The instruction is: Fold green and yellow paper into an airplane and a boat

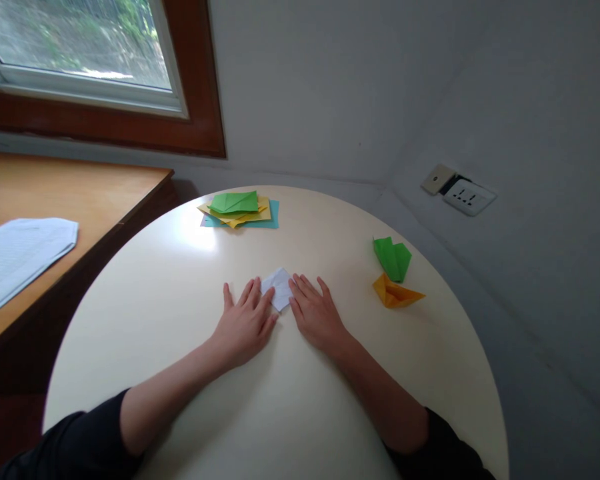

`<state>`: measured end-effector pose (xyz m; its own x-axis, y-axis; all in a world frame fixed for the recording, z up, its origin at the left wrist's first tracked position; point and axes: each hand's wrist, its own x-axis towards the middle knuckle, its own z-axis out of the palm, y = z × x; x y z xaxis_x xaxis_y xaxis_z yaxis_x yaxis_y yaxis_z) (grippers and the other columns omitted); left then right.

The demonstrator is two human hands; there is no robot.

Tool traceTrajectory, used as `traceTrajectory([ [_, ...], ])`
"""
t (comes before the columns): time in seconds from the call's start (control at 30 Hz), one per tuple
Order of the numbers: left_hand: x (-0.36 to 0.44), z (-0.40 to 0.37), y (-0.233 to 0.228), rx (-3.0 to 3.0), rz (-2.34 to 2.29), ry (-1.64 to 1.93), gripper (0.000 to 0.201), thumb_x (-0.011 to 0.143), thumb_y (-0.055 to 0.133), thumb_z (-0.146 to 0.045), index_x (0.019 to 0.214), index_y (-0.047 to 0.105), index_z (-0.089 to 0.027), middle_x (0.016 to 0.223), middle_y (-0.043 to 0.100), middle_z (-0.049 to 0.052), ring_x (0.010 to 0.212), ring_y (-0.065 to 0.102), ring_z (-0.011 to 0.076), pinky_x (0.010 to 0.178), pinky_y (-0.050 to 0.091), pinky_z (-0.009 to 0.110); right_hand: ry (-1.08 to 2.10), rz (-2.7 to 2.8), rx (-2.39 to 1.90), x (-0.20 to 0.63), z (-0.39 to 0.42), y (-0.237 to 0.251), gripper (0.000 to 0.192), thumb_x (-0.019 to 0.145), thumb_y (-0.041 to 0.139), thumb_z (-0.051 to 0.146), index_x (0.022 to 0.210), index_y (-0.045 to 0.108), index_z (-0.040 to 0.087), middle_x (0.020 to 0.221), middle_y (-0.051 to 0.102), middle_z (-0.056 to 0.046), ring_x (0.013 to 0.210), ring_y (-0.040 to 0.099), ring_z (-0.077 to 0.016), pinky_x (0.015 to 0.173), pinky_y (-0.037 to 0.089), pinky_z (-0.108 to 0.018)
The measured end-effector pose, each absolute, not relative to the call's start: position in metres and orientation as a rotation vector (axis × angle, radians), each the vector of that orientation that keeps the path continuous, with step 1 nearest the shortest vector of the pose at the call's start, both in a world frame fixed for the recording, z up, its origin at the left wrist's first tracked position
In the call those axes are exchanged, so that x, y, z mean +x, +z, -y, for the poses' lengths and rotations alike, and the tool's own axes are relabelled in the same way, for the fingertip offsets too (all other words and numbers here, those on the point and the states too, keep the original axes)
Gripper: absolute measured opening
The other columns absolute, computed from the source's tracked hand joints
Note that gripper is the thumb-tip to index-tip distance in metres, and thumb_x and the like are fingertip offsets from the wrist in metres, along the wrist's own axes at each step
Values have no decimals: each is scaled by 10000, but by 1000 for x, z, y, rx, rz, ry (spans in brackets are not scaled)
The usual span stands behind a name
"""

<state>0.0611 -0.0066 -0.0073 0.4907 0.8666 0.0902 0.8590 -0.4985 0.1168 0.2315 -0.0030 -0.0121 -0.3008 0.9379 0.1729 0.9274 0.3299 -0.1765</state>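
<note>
Black sleeves (80,433), at the forearms. Left grip (245,325): fingers splayed flat, resting on the left edge of a white paper (281,289). Right grip (318,317): flat, fingertips at its right edge. Neither closed around anything. Paper: mid-bench (300,407), between both. Rightward: orange folded paper (394,295), green folded paper (394,259). Beyond: coloured paper stack (236,205).

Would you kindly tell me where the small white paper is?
In the head view, the small white paper lies near the middle, on the table between the left hand and right hand.
</note>
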Motion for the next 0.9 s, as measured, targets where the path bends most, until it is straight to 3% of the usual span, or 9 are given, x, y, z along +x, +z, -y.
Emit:
traceTrajectory([
  [0.4, 58, -3, -6, 2578, -1663, 183, 490, 911, 282, -342, 1323, 380, -95, 1413, 336, 235, 1326, 283, 336, 994, 150, 685, 0, 2299, -1620, 236, 1, -18, 377, 908, 346, 205, 1225, 524, 103, 1319, 502, -147, 1248, 433, -236, 1071, 204, -467],
  [0.8, 56, -10, -10, 2473, -1689, 237, 528, 904, 273, -374, 1352, 340, -105, 1445, 309, 167, 1343, 257, 313, 1031, 119, 657, 59, 2272, -1186, 237, 5, -12, 202, 873, 445, 185, 903, 644, 188, 1176, 624, -91, 1158, 520, -203, 1025, 251, -439],
  [0.9, 55, -10, -8, 2440, -1630, 278, 603, 880, 322, -451, 1379, 285, -116, 1444, 318, 155, 1344, 243, 327, 1045, 93, 643, 64, 2186, -1151, 236, 4, -11, 220, 886, 425, 203, 991, 618, 191, 1150, 633, -88, 1140, 531, -191, 1000, 304, -412],
])
